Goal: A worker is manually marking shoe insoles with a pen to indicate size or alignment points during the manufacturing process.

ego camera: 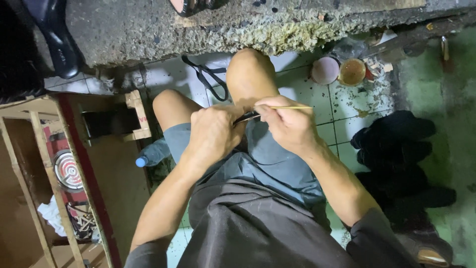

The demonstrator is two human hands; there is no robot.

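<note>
The person sits with bare knees over a white tiled floor (342, 119), both hands meeting above the lap. The left hand (213, 134) is curled shut around a dark knife (246, 117), only a short length of its blade showing past the fingers (225, 116); the handle is hidden inside the fist. The right hand (290, 124) has its fingers pinched closed on one thin bamboo stick (292, 107), pale yellow, which runs out level toward the right; the blade meets the stick just where the two hands come together. On the floor beyond the knees lies one pair of black-handled scissors (210, 79), close to the raised concrete ledge (198, 30) that crosses the top of the view. Further right along the foot of that ledge stand two small round containers — one pinkish-white (325, 70), one holding a brownish liquid (352, 72) — side by side and almost touching. One clear plastic bottle with a blue cap (151, 155) lies on its side by the left thigh. A pile of dark cloth (396, 154) sits at the right, and a wooden frame (44, 164) stands along the left edge — beside it one small wooden block stand (131, 119).
</note>
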